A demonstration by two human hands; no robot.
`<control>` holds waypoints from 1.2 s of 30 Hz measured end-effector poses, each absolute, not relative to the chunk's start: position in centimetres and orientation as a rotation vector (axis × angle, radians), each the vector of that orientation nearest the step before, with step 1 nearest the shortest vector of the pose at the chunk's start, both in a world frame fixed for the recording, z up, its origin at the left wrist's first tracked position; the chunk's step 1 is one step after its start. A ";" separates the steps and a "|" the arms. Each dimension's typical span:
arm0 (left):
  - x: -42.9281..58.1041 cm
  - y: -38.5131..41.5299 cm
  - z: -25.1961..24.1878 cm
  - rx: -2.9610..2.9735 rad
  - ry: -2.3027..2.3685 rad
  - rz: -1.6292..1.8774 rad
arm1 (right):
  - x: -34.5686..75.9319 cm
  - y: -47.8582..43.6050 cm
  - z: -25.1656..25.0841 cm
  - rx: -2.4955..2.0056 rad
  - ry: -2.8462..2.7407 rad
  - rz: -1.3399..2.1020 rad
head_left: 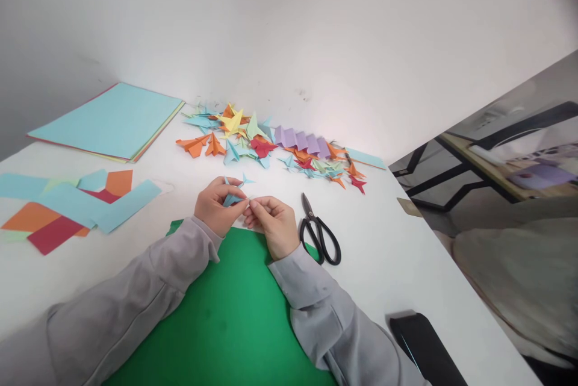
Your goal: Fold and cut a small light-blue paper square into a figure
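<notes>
Over the far edge of a green sheet [226,308], my left hand [217,208] is closed around a small folded light-blue paper figure [232,199]. Its pointed tips stick out above and between the fingers. My right hand [274,223] meets it fingertip to fingertip, thumb and forefinger pinched together. What this pinch holds is too small and too covered to make out. Just beyond the fingers, another little blue folded figure [246,179] shows. Black-handled scissors [320,232] lie to the right of my right hand, blades pointing away.
Many folded paper figures [232,122] and a pleated purple strip [302,140] lie along the wall. On the left are a stack of coloured sheets [112,121] and loose cut paper pieces [76,205]. A black phone-like object [424,347] rests near the table's right edge.
</notes>
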State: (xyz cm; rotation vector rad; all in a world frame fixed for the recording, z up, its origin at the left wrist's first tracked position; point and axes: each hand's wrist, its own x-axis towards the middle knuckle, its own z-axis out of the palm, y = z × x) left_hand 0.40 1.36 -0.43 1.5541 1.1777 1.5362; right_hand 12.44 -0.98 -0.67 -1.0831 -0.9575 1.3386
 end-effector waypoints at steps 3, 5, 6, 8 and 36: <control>0.4 1.3 -0.5 1.550 1.178 1.525 | 12.5 -1.0 -0.7 -1.084 -0.972 1.335; 0.4 1.3 -0.5 1.549 1.177 1.514 | 12.5 -1.0 -0.7 -1.085 -0.977 1.329; 0.4 1.3 -0.6 1.547 1.173 1.516 | 12.5 -1.0 -0.7 -1.085 -0.979 1.327; 0.4 1.3 -0.6 1.532 1.163 1.526 | 12.5 -1.0 -0.8 -1.084 -0.979 1.324; 0.3 2.1 -0.6 1.219 1.121 1.460 | 12.8 -1.0 -1.2 -1.045 -1.046 1.354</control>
